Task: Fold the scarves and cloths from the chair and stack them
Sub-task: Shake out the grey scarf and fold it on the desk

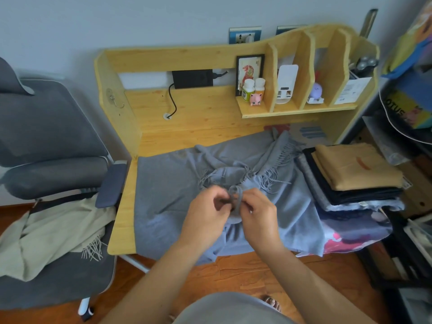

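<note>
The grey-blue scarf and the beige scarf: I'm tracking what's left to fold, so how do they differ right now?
The grey-blue scarf lies spread across the desk, while the beige scarf sits crumpled on the chair. The left hand and right hand pinch the grey-blue one; nothing touches the beige one. They differ in colour. Both are unfolded and fringed.

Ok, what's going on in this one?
A person is working on a blue-grey fringed scarf spread over the wooden desk. Both the left hand and right hand pinch a bunched bit of it near the middle. A stack of folded cloths sits at the desk's right end, and a beige scarf lies unfolded on the chair.
</note>
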Demonstrator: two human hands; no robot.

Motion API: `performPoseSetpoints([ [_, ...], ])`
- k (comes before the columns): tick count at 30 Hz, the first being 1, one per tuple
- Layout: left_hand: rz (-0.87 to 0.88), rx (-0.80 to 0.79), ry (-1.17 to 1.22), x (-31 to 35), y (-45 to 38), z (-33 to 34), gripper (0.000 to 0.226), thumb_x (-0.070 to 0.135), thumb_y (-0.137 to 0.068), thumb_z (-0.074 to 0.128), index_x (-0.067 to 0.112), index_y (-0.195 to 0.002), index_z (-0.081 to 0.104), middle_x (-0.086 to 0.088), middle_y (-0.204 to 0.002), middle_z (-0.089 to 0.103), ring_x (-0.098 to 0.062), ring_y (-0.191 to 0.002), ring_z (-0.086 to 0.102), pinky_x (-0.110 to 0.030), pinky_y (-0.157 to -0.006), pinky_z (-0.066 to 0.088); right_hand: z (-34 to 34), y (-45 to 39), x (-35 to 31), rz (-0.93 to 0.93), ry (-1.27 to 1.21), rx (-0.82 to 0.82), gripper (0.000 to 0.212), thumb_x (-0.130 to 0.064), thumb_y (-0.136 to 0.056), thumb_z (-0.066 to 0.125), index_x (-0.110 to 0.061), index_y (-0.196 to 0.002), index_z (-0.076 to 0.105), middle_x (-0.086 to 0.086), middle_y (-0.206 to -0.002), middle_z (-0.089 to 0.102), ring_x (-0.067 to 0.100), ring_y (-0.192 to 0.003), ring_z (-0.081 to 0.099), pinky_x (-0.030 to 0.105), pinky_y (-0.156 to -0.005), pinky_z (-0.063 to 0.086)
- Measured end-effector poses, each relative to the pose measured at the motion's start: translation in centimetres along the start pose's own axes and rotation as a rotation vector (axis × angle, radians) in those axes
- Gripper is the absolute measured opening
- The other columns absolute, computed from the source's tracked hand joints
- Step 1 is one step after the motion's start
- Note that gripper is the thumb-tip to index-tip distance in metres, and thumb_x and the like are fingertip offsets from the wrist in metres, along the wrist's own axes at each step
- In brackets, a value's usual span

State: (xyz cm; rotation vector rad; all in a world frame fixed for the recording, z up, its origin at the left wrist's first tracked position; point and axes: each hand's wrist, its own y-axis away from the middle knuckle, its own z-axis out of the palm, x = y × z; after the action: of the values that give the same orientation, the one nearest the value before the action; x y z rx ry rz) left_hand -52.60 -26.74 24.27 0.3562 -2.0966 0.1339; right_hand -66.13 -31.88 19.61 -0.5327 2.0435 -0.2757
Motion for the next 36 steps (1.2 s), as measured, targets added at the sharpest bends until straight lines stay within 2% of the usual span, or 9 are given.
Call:
performPoseSetpoints([
  [4, 0.333, -0.272, -0.218, 3.8, -4.7, -3.3, 0.067, 0.019, -0.082, 0.083, 0.032, -0.141, 0.053, 0.023, -0.133, 0.047, 0.009, -0.126, 0.043, -0.010, -0.105, 0.032, -4.2, -4.0, -1.8, -0.090, -0.118, -0.124, 0.019, 0.009, -0.083, 0.062, -0.005, -0.082, 0.074, 0.001, -0.081, 0.064, 0.012, -0.077, 0.062, 0.028, -0.070, 0.049],
  [7, 0.430, -0.375, -0.262, 8.8, -7.3, -5.2, 0.047, 0.027, -0.081, 0.086, 0.034, -0.123, 0.067, 0.022, -0.110, 0.067, 0.011, -0.100, 0.059, -0.011, -0.086, 0.044, -7.7, -7.9, -3.1, -0.141, -0.128, -0.167, 0.017, 0.005, -0.086, 0.068, -0.009, -0.084, 0.077, -0.002, -0.081, 0.064, 0.012, -0.077, 0.063, 0.024, -0.069, 0.048],
  [11, 0.493, -0.340, -0.198, 13.9, -9.2, -5.6, 0.026, 0.026, -0.079, 0.087, 0.031, -0.094, 0.067, 0.005, -0.093, 0.074, -0.014, -0.085, 0.069, -0.043, -0.083, 0.056, -11.5, -12.3, -5.0, -0.126, -0.177, -0.156, 0.018, 0.003, -0.087, 0.071, -0.014, -0.087, 0.076, 0.001, -0.083, 0.069, 0.006, -0.077, 0.063, 0.018, -0.071, 0.048],
  [16, 0.556, -0.150, -0.138, 19.4, -11.3, -5.8, 0.015, 0.019, -0.087, 0.079, 0.031, -0.085, 0.070, 0.008, -0.087, 0.073, -0.007, -0.084, 0.067, -0.031, -0.082, 0.053, -15.1, -16.0, -8.1, -0.026, -0.365, 0.032, 0.014, 0.001, -0.092, 0.066, -0.004, -0.103, 0.073, 0.001, -0.092, 0.073, 0.007, -0.085, 0.068, 0.022, -0.079, 0.053],
  [18, 0.590, -0.096, -0.164, 22.3, -12.4, -6.8, 0.023, 0.011, -0.091, 0.071, 0.032, -0.083, 0.072, 0.012, -0.087, 0.072, -0.006, -0.084, 0.067, -0.027, -0.081, 0.051, -15.4, -16.7, -8.8, 0.003, -0.378, 0.084, 0.028, -0.002, -0.090, 0.069, -0.011, -0.116, 0.063, -0.002, -0.101, 0.065, 0.009, -0.087, 0.064, 0.022, -0.078, 0.053],
  [23, 0.693, -0.026, -0.266, 30.5, -14.5, -10.5, 0.022, 0.003, -0.096, 0.058, 0.019, -0.092, 0.073, 0.008, -0.083, 0.068, -0.006, -0.077, 0.060, -0.016, -0.068, 0.043, -13.6, -14.9, -6.8, -0.008, 0.009, 0.145, 0.066, -0.007, -0.088, 0.067, -0.032, -0.142, 0.038, -0.012, -0.126, 0.050, 0.009, -0.107, 0.057, 0.037, -0.090, 0.055],
  [28, 0.823, 0.156, -0.306, 38.3, -15.4, -14.8, 0.015, 0.007, -0.097, 0.059, 0.012, -0.099, 0.074, 0.002, -0.089, 0.066, -0.012, -0.081, 0.059, -0.023, -0.069, 0.043, -16.9, -17.7, -9.6, -0.258, 0.194, 0.424, 0.067, 0.014, -0.082, 0.053, -0.030, -0.130, 0.040, -0.004, -0.132, 0.041, 0.026, -0.099, 0.054, 0.053, -0.078, 0.054],
  [32, 0.889, 0.326, -0.305, 44.1, -15.7, -18.7, 0.013, 0.010, -0.096, 0.062, 0.011, -0.101, 0.074, -0.005, -0.101, 0.071, -0.018, -0.094, 0.064, -0.026, -0.079, 0.050, -20.8, -21.6, -13.6, -0.324, 0.457, 0.331, 0.040, 0.011, -0.083, 0.053, -0.019, -0.109, 0.059, 0.002, -0.138, 0.041, 0.026, -0.077, 0.056, 0.033, -0.063, 0.045],
  [36, 0.914, 0.460, -0.222, 48.4, -15.3, -22.2, 0.013, 0.014, -0.098, 0.060, 0.012, -0.101, 0.073, -0.008, -0.104, 0.072, -0.024, -0.099, 0.066, -0.033, -0.089, 0.053, -22.2, -24.0, -18.5, -0.327, 0.167, 0.196, 0.011, -0.021, -0.099, 0.056, -0.021, -0.100, 0.066, -0.011, -0.107, 0.051, -0.003, -0.085, 0.054, 0.005, -0.070, 0.036],
])
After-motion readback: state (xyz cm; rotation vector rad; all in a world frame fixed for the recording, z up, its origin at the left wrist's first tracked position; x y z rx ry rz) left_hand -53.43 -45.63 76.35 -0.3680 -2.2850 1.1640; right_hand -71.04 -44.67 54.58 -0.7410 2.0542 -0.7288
